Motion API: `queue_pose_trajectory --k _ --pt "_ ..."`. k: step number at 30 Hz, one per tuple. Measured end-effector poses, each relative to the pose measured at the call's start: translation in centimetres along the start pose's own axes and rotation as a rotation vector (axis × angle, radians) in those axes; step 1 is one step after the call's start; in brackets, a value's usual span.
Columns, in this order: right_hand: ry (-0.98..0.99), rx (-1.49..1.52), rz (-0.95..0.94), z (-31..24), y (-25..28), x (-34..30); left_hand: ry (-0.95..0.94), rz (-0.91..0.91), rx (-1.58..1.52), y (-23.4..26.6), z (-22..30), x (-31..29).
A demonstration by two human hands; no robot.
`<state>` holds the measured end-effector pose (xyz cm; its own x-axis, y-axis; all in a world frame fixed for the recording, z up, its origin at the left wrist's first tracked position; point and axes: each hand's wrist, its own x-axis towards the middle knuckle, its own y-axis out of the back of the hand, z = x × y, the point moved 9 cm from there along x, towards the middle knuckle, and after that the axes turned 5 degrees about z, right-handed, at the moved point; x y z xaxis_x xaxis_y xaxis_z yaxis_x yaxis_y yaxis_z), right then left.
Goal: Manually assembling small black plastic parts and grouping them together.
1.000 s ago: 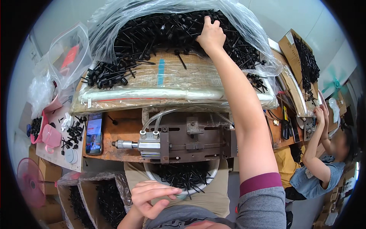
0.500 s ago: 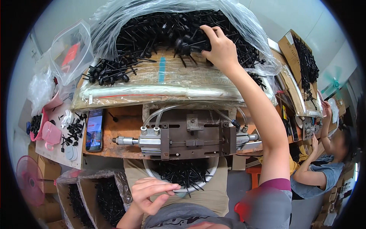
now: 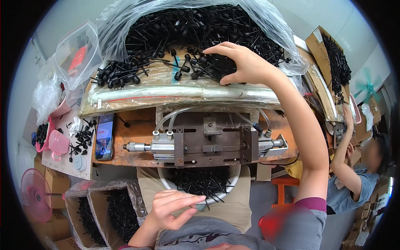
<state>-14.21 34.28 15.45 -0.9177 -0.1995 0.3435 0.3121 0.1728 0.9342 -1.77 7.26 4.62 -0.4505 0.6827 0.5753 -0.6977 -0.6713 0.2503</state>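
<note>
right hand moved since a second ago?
Yes. The right hand has drawn back from the pile's far top toward the near edge of the black parts heap.

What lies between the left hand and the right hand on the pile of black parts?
In the head view: a white basin of black parts and the metal pneumatic fixture.

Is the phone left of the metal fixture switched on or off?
On. The phone lies flat on the orange bench top, and its screen is lit with a colourful picture.
</note>
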Motion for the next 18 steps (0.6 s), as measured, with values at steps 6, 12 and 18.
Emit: queue_pose_trajectory --k 6,12,18 --pt "-0.084 0.175 -0.011 1.2 2.6 -2.9 0.016 0.039 -0.003 -0.2 -0.2 0.2" --pt "0.011 0.139 0.216 1.2 3.5 -4.4 0.023 0.042 0.031 -0.5 -0.5 0.3" --pt "-0.028 0.254 0.354 0.6 2.9 -3.6 0.033 0.044 0.045 -0.7 -0.7 0.2"
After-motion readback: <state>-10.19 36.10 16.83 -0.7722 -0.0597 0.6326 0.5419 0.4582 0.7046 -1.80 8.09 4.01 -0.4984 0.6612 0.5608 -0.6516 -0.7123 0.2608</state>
